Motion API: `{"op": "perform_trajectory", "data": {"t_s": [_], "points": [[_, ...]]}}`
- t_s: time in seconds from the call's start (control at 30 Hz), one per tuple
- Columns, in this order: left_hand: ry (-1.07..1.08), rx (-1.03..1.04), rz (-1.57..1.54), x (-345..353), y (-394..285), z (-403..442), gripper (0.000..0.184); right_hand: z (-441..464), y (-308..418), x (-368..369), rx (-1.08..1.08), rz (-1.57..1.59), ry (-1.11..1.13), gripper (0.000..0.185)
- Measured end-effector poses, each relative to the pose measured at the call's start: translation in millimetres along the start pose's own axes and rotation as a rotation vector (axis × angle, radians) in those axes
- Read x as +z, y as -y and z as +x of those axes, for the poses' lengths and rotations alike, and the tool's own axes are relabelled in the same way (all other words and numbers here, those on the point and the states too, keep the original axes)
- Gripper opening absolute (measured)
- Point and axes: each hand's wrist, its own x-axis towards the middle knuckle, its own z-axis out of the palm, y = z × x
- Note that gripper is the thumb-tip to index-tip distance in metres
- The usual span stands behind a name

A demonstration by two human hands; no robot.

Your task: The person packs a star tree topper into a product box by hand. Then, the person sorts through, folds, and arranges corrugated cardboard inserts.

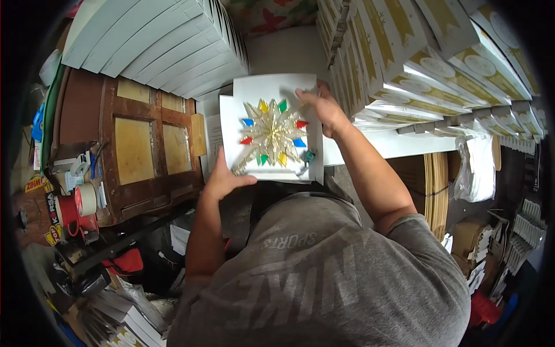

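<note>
An open white box (245,88) is in front of my chest. Inside it lies a gold star ornament (273,132) whose tips are coloured red, blue, green and yellow. A small dark green piece (310,156) shows at the box's lower right corner. My left hand (222,180) grips the box at its lower left corner, thumb along the near edge. At the upper right side, my right hand (325,110) holds the box edge, with its thumb or a finger reaching over the inside.
White boxes (156,52) are stacked at the upper left, and gold-and-white printed boxes (399,52) at the upper right. A brown wooden panelled door (110,144) lies to the left, with tape rolls (85,199) beside it. Flat cardboard (435,191) stands at the right.
</note>
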Motion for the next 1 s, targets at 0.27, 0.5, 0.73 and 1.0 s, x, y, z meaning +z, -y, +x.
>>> {"op": "perform_trajectory", "data": {"t_s": [0.27, 0.5, 0.73, 1.0], "points": [[0.023, -0.026, 0.368, 18.6, 15.5, 58.1, 0.117, 16.0, -55.1, -14.2, 0.045, -0.387, -0.291, 0.085], [-0.128, 0.009, 0.784, 60.1, 72.6, 10.4, 0.076, -9.9, -123.5, -48.3, -0.291, -0.449, -0.021, 0.033], [-0.361, -0.021, 0.872, 37.4, -1.3, 51.0, 0.047, 40.4, -124.6, -57.9, -0.192, -0.291, 0.340, 0.029], [-0.052, -0.053, 1.001, 8.2, 4.8, 107.8, 0.022, 47.7, -102.0, -37.4, -0.323, -0.942, 0.208, 0.033]]}}
